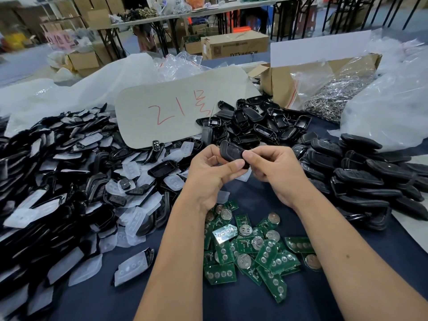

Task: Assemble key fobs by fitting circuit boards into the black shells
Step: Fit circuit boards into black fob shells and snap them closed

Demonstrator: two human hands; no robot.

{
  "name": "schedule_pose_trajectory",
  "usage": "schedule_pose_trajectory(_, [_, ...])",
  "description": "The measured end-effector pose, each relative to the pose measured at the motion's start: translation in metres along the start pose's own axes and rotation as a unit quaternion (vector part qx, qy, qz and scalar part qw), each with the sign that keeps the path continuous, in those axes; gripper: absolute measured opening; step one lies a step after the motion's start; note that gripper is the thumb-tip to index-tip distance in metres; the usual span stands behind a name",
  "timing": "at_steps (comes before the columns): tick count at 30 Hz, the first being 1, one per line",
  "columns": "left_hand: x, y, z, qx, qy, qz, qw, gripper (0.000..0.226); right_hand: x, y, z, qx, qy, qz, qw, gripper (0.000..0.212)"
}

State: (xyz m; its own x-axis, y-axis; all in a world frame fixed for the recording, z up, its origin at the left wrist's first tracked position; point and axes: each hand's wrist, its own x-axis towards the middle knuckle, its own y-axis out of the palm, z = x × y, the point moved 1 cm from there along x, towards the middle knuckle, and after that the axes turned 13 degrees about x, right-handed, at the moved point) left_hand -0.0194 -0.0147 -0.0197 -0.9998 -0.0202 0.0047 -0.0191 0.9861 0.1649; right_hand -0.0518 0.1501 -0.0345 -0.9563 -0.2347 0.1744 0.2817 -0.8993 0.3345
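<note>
A black key fob shell [230, 150] is held above the table between both hands. My left hand [212, 176] pinches its near end with the thumb on top, and my right hand [278, 172] grips its right side with curled fingers. Below my wrists lies a loose pile of green circuit boards [252, 246] with round coin cells on the dark blue cloth. I cannot tell whether a board sits inside the held shell.
Black shell halves with white rubber pads [69, 181] spread over the left. Empty shell halves [259, 123] are heaped behind a beige card [166, 112]. Closed fobs [370, 179] are stacked at right. A cardboard box [284, 82] holds a bag of metal rings [335, 98].
</note>
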Motion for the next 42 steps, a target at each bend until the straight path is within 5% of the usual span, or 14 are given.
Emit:
schedule_pose_trajectory(15, [0.002, 0.003, 0.005, -0.043, -0.058, 0.018, 0.997, 0.025, -0.001, 0.004, 0.002, 0.075, 0.047, -0.034, 0.996, 0.031])
schedule_pose_trajectory(22, [0.006, 0.000, 0.004, -0.026, -0.098, 0.013, 0.995, 0.045, -0.001, 0.007, 0.006, 0.077, 0.057, -0.073, 0.993, 0.045])
schedule_pose_trajectory(28, [0.006, 0.002, 0.001, -0.051, -0.123, -0.019, 0.991, 0.020, -0.001, 0.008, 0.005, 0.058, 0.077, -0.064, 0.993, 0.046])
schedule_pose_trajectory(33, [0.005, 0.004, 0.000, -0.041, -0.116, -0.031, 0.992, 0.016, -0.005, 0.009, 0.015, -0.089, 0.039, -0.018, 0.995, 0.051])
schedule_pose_trajectory(37, [0.006, 0.013, -0.002, 0.023, -0.100, -0.052, 0.993, 0.013, -0.012, 0.000, 0.036, -0.318, -0.052, 0.000, 0.947, 0.026])
schedule_pose_trajectory(42, [0.014, 0.068, -0.004, 0.106, -0.031, -0.057, 0.992, 0.004, -0.025, -0.031, 0.075, -0.423, -0.070, -0.062, 0.901, 0.033])
